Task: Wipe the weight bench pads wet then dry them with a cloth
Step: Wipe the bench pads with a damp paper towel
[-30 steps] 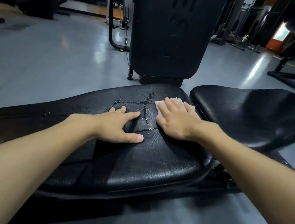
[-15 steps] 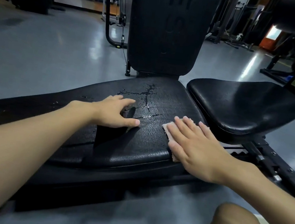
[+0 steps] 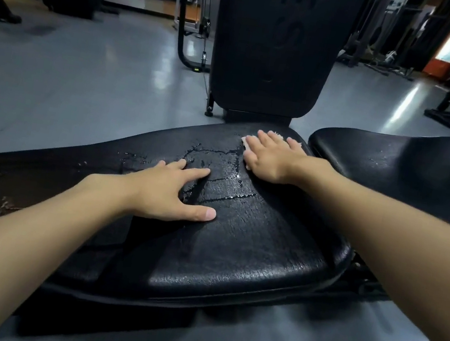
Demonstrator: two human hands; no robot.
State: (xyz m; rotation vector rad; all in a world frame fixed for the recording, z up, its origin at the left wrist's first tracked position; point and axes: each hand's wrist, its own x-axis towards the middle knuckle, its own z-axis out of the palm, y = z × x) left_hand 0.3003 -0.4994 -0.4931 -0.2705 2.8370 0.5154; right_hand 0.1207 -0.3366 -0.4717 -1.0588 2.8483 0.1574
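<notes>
We press our right hand (image 3: 270, 160) flat, fingers straight, on the pale cloth (image 3: 275, 133) at the far edge of the long black bench pad (image 3: 249, 249) — only the cloth's edges show around the fingers. Our left hand (image 3: 167, 190) rests spread and flat on the same pad, nearer us, holding nothing. Wet streaks (image 3: 218, 169) lie between the hands. The seat pad (image 3: 411, 171) sits just to the right.

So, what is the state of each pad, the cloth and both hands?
Long pad: wet streaks between the hands.
Seat pad: few droplets, untouched.
Cloth: flat under right hand, mostly hidden.
Left hand: flat on long pad, holding nothing.
Right hand: fingers straight, pressing cloth at pad's far end.
</notes>
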